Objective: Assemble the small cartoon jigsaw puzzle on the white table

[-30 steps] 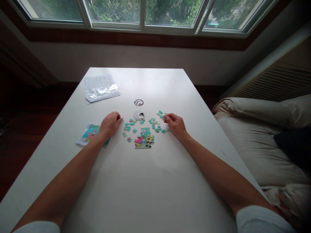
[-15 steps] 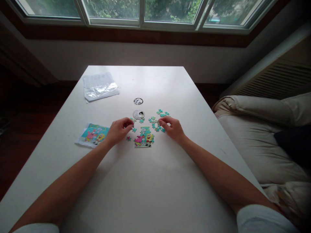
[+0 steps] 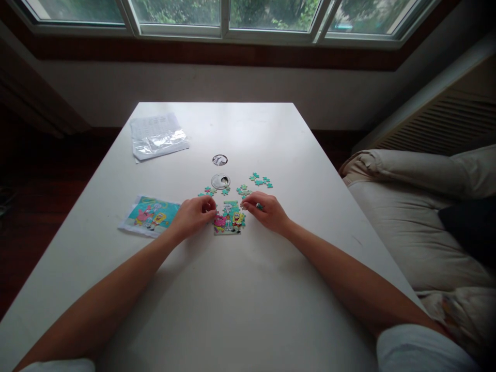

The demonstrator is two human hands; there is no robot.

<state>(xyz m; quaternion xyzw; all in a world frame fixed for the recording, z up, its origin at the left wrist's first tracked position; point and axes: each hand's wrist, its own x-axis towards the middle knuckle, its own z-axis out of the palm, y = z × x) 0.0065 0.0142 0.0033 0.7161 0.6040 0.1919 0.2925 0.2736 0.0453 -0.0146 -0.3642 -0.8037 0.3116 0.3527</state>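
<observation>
The left hand (image 3: 194, 215) is placed at the left edge of the partly assembled puzzle (image 3: 228, 221), the right hand (image 3: 268, 210) near its upper right; whether anything is pinched by either cannot be told. Loose pieces (image 3: 259, 182) are scattered beyond, and a printed packet (image 3: 150, 215) is laid leftward on the white surface (image 3: 248, 289).

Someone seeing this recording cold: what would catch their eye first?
Likely the bright, partly joined puzzle on the white table, framed by the left hand and right hand on either side. Then the colourful packet lying left of the left hand, and the mostly green loose pieces scattered just beyond the puzzle.
</observation>
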